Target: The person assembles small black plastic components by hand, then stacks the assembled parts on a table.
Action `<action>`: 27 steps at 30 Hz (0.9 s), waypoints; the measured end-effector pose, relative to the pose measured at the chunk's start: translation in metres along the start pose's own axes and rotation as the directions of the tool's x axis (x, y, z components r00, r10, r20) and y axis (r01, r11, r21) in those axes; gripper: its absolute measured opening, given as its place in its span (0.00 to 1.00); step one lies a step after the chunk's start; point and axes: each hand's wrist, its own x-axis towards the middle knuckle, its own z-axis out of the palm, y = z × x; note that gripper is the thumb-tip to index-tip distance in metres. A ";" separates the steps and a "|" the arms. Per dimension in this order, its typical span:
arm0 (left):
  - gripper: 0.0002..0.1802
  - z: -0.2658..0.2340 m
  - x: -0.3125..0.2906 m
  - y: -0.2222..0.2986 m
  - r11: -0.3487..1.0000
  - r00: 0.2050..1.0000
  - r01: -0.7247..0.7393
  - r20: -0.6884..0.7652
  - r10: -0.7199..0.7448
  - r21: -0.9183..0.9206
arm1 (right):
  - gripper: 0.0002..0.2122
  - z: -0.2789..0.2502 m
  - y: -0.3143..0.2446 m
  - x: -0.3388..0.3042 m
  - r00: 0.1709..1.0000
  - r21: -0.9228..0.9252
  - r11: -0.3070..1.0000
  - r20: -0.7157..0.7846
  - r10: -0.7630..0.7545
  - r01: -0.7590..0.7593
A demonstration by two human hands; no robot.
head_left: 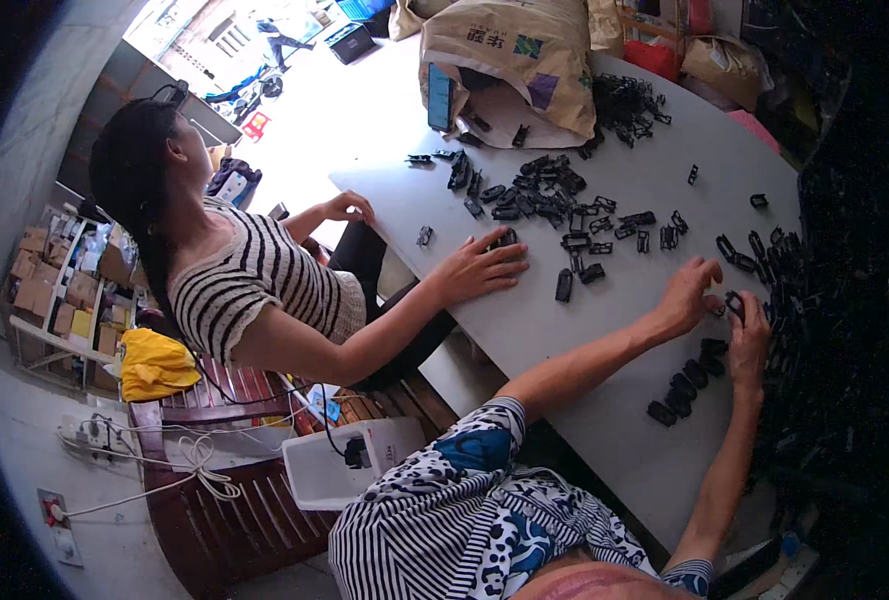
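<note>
My right hand (pixel 750 338) grips a small black plastic part (pixel 734 304) between thumb and fingers, above the table's right side. Close beside it is my left hand (pixel 688 299), its fingers curled inward toward that part. Whatever the left fingertips pinch, if anything, is too small to tell. Just below my hands, several similar dark parts (pixel 683 387) lie in a slanting row on the white table (pixel 584 350). A dense heap of the black parts (pixel 786 262) lies to the right of my right hand, partly lost in shadow.
A co-worker in a striped top sits at the left, with one hand (pixel 482 268) over a black part. Scattered black parts (pixel 539 190) cover the table's middle. An open woven sack (pixel 514 70) stands at the far edge. A white bin (pixel 349 465) rests on a wooden bench (pixel 234 535).
</note>
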 end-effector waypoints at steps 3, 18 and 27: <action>0.08 0.002 -0.002 -0.010 0.929 0.992 -0.126 0.042 0.119 0.349 | 0.15 -0.003 0.010 -0.005 0.986 0.128 0.977 0.037 0.166 -0.169; 0.18 -0.001 0.013 -0.021 0.968 0.969 -0.148 0.226 0.101 0.202 | 0.14 -0.010 0.004 0.000 0.986 0.146 0.976 -0.020 0.164 -0.159; 0.17 0.004 0.008 -0.023 0.933 0.965 -0.217 0.205 0.161 0.288 | 0.14 0.000 0.004 -0.002 1.000 -0.021 1.000 -0.013 0.021 -0.021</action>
